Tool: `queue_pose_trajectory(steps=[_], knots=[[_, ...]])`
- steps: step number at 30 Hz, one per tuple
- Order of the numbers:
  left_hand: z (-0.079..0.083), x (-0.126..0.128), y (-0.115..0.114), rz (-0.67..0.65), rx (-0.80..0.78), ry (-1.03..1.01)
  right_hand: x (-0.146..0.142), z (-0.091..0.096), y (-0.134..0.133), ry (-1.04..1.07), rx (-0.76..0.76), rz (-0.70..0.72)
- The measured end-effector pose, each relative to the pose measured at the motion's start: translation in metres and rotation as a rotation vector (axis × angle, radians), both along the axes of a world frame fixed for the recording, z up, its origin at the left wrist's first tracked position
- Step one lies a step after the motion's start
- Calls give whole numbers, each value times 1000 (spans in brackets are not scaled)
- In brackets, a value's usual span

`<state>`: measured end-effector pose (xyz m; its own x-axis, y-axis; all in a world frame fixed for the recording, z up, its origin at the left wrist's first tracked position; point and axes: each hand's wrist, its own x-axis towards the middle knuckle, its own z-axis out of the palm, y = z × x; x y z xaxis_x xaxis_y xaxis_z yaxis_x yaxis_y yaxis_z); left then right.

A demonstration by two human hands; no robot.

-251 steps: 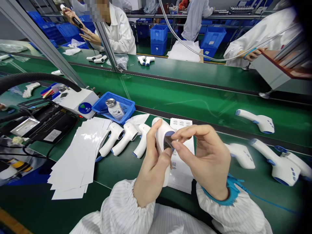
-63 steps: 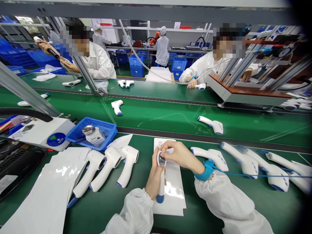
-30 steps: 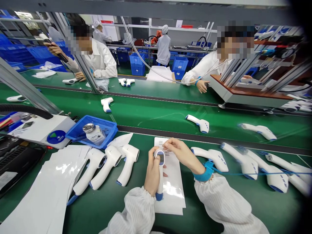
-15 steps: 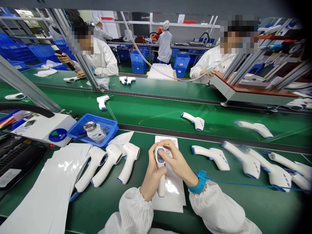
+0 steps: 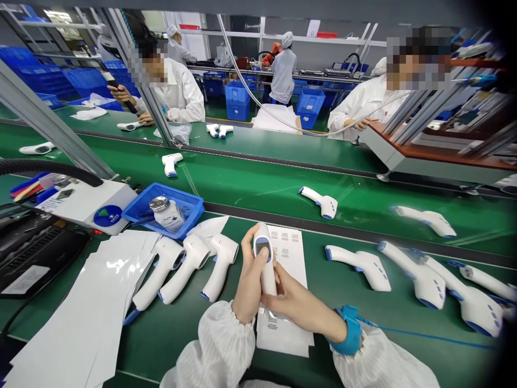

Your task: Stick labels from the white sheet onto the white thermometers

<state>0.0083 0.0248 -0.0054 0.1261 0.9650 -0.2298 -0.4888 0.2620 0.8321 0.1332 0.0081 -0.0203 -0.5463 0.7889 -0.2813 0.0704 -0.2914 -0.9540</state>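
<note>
A white infrared thermometer with a blue-framed screen is held upright over the bench by both hands. My left hand is closed around its upper part, thumb pressed on the area by the screen. Lower down, my right hand grips the handle, its fingers partly hidden behind it. Around that wrist sits a blue strap with a thin cord. Beneath the hands lies a white sheet of printed labels. To the left lie several more thermometers; others lie to the right.
A stack of white sheets covers the left bench. Behind it, a blue tray holds a metal-capped bottle. Thermometers lie along the green conveyor. Metal posts rise at the left, and co-workers sit across the line.
My right hand has moved from the thermometer's head down to its handle. My left thumb has moved up onto the screen area. The view has shifted slightly.
</note>
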Motion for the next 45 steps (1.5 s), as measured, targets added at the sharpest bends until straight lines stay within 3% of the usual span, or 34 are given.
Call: queue_pose_trajectory(steps=[3, 7, 11, 14, 17, 19, 21, 24, 26, 29, 31, 35, 38, 41, 45], knots=[[-10, -6, 9, 29, 32, 222, -2, -2, 21, -228, 154, -67], [-22, -20, 17, 23, 16, 583, -10, -6, 103, -788, 447, -205], [-21, -30, 12, -188, -4, 596, -5, -4, 194, -939, 550, -360], [-19, -38, 5, -229, -6, 587, 24, -7, 217, -1059, 512, -510], [-21, -45, 4, -146, -42, 558, 70, -13, 207, -1164, 362, -646], [-25, -45, 8, -75, -38, 506, 98, -15, 196, -1177, 253, -662], [-29, -41, 17, 30, -33, 413, 116, -14, 185, -1133, 203, -614], [-32, -32, 33, 153, -79, 246, 116, -6, 160, -986, 258, -476], [-30, -25, 38, 51, -123, 120, 103, -1, 136, -824, 336, -316], [-26, -14, 32, -337, -167, -79, 83, 3, 98, -544, 509, -13], [-27, -5, 20, -416, -192, -90, 77, -3, 80, -468, 579, 57], [-36, 10, -7, -128, -150, 176, 78, -36, 64, -601, 563, -237], [-43, 15, -19, -4, -51, 331, 73, -61, 61, -686, 606, -395], [-44, 15, -20, 16, -95, 318, 65, -73, 61, -707, 629, -428], [-37, 13, -15, -13, -210, 208, 59, -74, 65, -712, 633, -422]])
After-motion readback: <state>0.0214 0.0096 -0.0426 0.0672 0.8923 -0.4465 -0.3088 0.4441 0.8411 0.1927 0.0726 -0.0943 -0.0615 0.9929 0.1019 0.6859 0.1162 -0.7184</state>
